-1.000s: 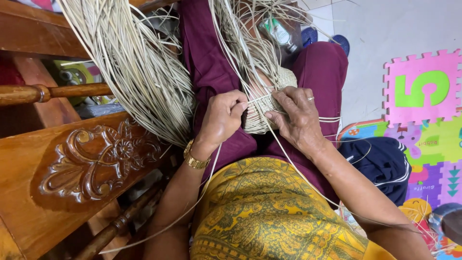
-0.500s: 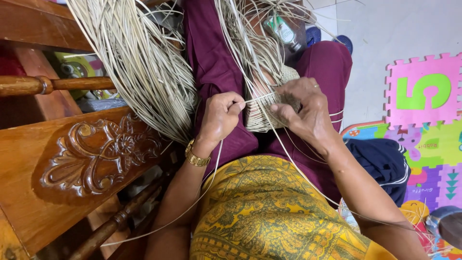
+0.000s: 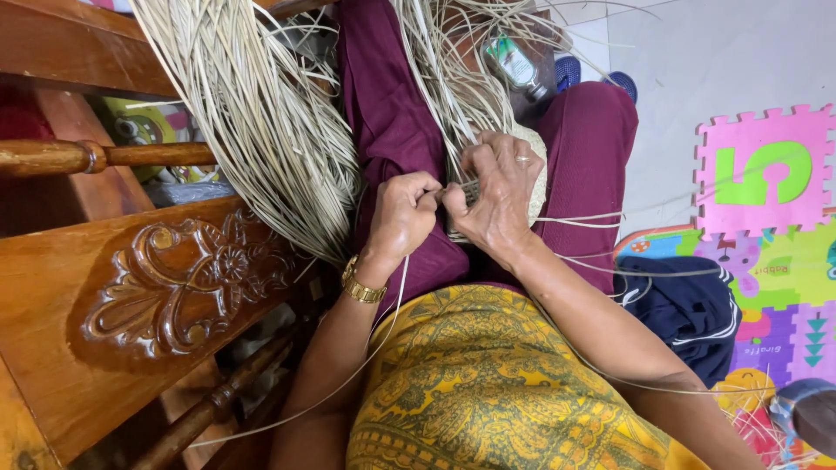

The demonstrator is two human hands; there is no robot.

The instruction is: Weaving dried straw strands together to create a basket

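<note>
My left hand [image 3: 402, 216], with a gold watch at the wrist, is closed on a thin pale straw strand [image 3: 396, 300] that trails down past my forearm. My right hand [image 3: 498, 193], wearing a ring, grips a small pale woven piece [image 3: 537, 178] on my lap and covers most of it. The fingertips of both hands meet at the piece's near edge. Loose straw strands [image 3: 453, 87] fan up from the piece over my maroon trousers [image 3: 392, 122].
A thick bundle of straw strands [image 3: 261, 130] hangs over carved wooden furniture [image 3: 165, 287] on the left. A small bottle [image 3: 515, 65] lies beyond my knees. A dark blue garment [image 3: 684, 305] and colourful foam puzzle mats [image 3: 766, 183] lie on the right.
My hands have drawn closer together. The right hand has slid over the woven piece and hides more of it; the left hand has shifted right to meet it.
</note>
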